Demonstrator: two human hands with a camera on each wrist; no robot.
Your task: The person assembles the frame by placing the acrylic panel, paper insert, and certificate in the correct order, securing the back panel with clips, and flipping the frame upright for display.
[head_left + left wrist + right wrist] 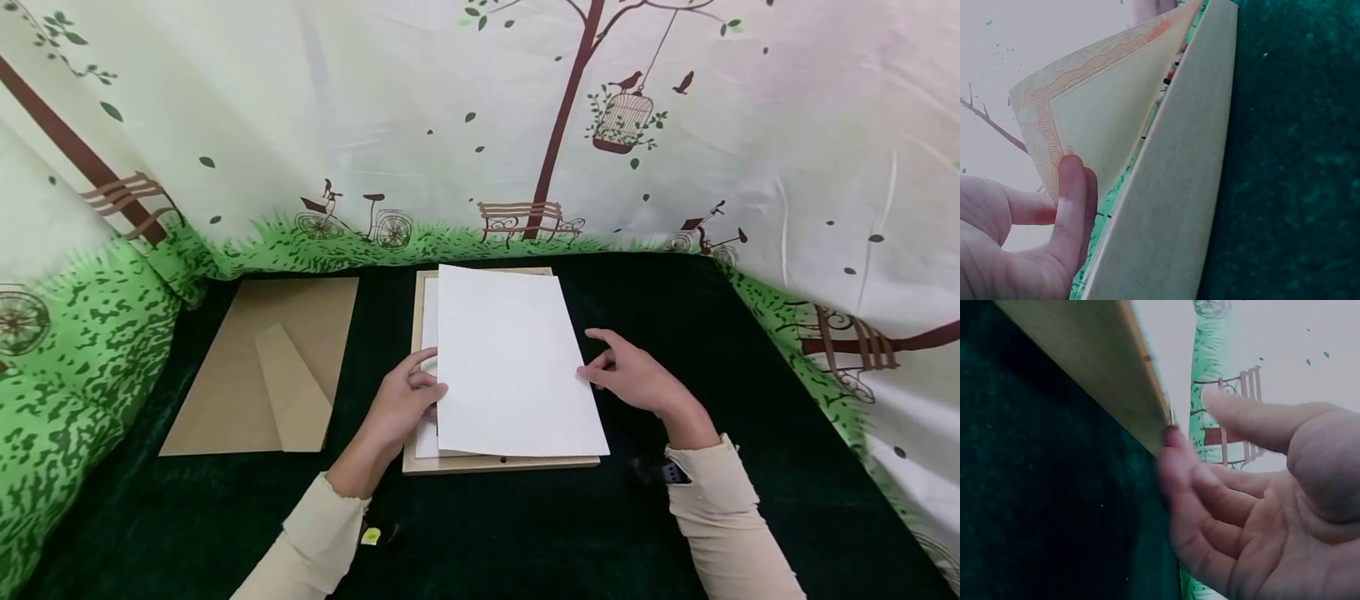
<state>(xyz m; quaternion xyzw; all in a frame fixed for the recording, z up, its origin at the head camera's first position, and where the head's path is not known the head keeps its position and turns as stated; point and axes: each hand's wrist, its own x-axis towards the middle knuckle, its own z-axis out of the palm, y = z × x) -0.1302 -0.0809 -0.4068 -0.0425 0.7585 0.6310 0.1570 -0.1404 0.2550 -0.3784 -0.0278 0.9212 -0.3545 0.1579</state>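
Note:
My left hand [401,404] pinches the left edge of a certificate sheet [517,367], thumb above and fingers beneath. In the left wrist view, the underside of the certificate [1100,115] shows an orange patterned border, and its edge is lifted. Seen from the head, its upward side is blank white. Under it lies a light wooden picture frame [465,467], mostly covered, with another white surface [429,312] showing inside at the left. At the right edge of sheet and frame is my right hand [633,375], thumb apart from the bent fingers, fingertips right by the frame's side.
The brown backing board [225,358] with its stand leg [288,383] lies on the left of the dark green cloth [480,542]. A printed curtain [375,125] with trees and benches hangs behind and along both sides.

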